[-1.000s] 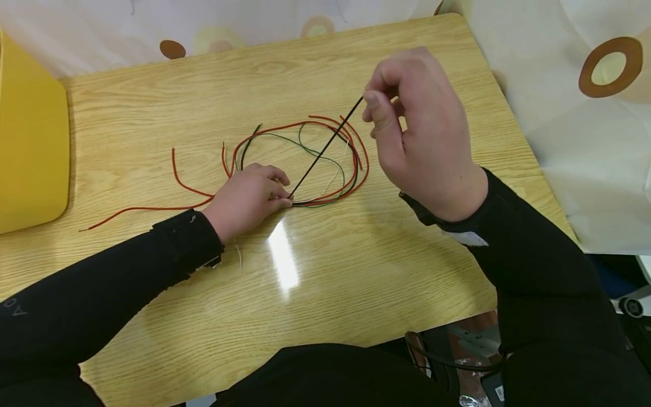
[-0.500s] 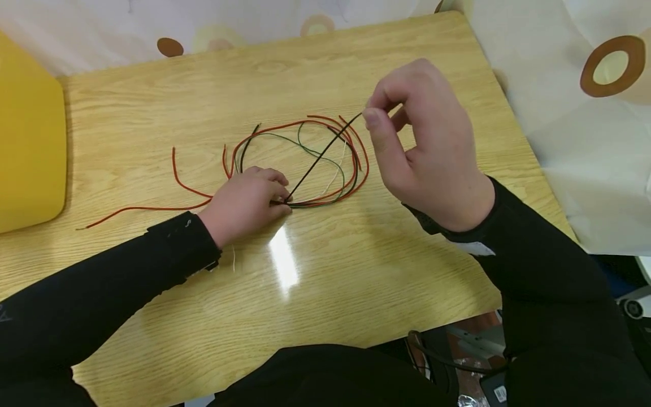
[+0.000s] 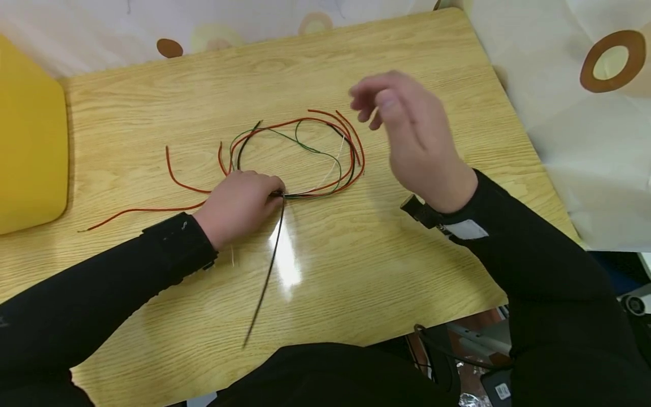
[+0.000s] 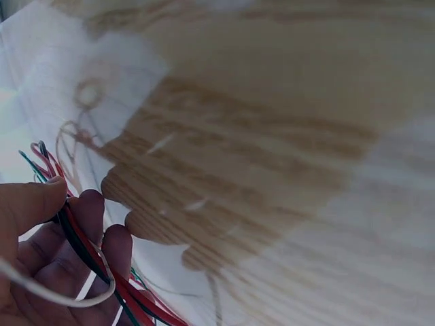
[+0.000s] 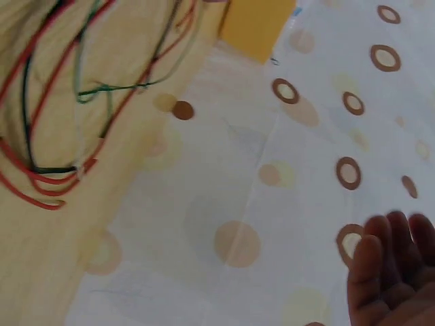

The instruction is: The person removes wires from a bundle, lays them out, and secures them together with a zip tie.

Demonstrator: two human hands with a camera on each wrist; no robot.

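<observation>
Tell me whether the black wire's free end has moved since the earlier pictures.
Yes. The black wire has left the right hand and now lies on the table, pointing toward its near edge. The left hand grips its other end.

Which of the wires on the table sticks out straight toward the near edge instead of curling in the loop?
The black wire: it runs straight from the left hand toward the near table edge, while the red and green wires curl in the loop beyond.
</observation>
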